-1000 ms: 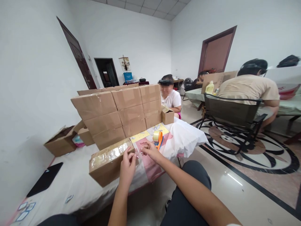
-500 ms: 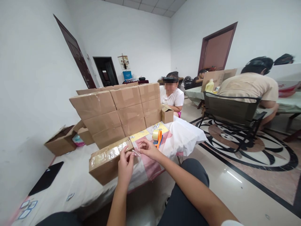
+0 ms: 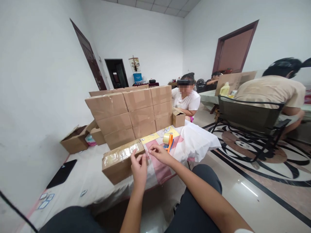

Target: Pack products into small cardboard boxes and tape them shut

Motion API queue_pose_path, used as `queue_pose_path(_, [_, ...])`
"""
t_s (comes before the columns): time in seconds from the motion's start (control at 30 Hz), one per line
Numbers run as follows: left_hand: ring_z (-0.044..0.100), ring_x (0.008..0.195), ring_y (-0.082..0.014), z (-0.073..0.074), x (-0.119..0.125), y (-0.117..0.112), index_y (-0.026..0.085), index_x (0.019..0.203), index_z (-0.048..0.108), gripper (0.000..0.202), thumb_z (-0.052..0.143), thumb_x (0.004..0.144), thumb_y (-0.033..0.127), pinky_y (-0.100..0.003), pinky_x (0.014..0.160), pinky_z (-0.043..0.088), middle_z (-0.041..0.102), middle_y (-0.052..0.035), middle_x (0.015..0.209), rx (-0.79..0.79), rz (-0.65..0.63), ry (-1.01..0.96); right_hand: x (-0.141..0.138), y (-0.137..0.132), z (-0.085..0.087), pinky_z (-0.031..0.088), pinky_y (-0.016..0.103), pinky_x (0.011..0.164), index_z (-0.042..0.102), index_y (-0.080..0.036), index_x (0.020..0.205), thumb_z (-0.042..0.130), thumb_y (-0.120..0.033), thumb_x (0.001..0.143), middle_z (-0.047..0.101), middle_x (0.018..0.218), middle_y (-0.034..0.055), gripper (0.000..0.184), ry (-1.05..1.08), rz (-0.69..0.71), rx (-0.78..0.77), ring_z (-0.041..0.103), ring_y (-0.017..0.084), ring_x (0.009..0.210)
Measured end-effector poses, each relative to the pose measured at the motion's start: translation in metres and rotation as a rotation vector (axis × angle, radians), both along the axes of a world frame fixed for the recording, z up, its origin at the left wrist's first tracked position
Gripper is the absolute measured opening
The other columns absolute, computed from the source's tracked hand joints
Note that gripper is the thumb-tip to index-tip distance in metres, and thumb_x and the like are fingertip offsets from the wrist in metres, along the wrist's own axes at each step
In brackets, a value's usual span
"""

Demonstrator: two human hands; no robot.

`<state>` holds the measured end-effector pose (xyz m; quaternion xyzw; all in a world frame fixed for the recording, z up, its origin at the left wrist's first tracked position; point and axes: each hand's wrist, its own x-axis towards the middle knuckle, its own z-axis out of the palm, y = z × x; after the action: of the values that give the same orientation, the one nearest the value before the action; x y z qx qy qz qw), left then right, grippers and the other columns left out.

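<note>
My left hand [image 3: 139, 165] is closed, thumb and fingertips pinched, just off the right end of a cardboard box [image 3: 119, 166]. Shiny clear tape covers the top of that box, which lies at the front of the table. Facing it, my right hand [image 3: 160, 154] also pinches with its fingertips. Between the two hands is a small piece of clear tape [image 3: 147, 154], thin and hard to make out. Just beyond my right hand, an orange and blue tape dispenser [image 3: 170, 142] with a yellowish roll stands on the tablecloth.
Stacked cardboard boxes [image 3: 131, 113] rise behind the taped box, with a small box [image 3: 178, 118] at their right. Open boxes [image 3: 75, 139] and a black flat item [image 3: 62, 173] lie left. A person [image 3: 187, 98] sits across; another bends over a table behind a chair [image 3: 250, 116].
The view has swung slightly left, so everything sits farther right in the picture. Both hands stay pinched close together by the box end; the clear strip between them shows less.
</note>
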<state>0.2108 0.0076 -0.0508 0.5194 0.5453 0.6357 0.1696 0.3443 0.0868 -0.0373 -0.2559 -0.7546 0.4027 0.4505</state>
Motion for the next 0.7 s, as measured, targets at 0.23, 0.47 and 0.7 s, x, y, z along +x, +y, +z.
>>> queue_pose_path(0.23, [0.068, 0.063, -0.021, 0.003, 0.006, -0.019, 0.015, 0.143, 0.036, 0.054, 0.051, 0.094, 0.032, -0.029, 0.061, 0.045, 0.07, 0.0015, 0.068, -0.051, 0.013, 0.47, 0.01, 0.007, 0.034, 0.043, 0.034, 0.085, 0.055, -0.021, 0.091, 0.045, -0.028, 0.1, 0.056, 0.092, 0.005, 0.015, -0.17, -0.036, 0.408, 0.054, 0.019, 0.091])
queue_pose_path(0.47, [0.063, 0.106, -0.0303, 0.038, -0.07, -0.016, 0.018, 0.113, 0.065, 0.027, 0.05, 0.095, 0.032, -0.044, 0.091, 0.043, 0.072, -0.0119, 0.111, 0.088, 0.192, 1.009, -0.006, 0.029, 0.079, 0.044, 0.038, 0.094, 0.06, -0.021, 0.097, 0.043, -0.028, 0.1, 0.055, 0.108, 0.0105, 0.019, -0.369, 0.051, 0.636, 0.054, 0.022, 0.105])
queue_pose_path(0.7, [0.048, 0.133, -0.0302, 0.014, -0.112, -0.025, 0.022, 0.132, 0.057, 0.042, 0.053, 0.093, 0.036, -0.055, 0.114, 0.023, 0.06, -0.0096, 0.14, -0.145, 0.294, 0.977, -0.066, 0.05, 0.119, 0.035, 0.046, 0.099, 0.067, -0.022, 0.091, 0.049, -0.025, 0.096, 0.055, 0.12, 0.0102, 0.018, -0.732, 0.186, 0.708, 0.05, 0.026, 0.114])
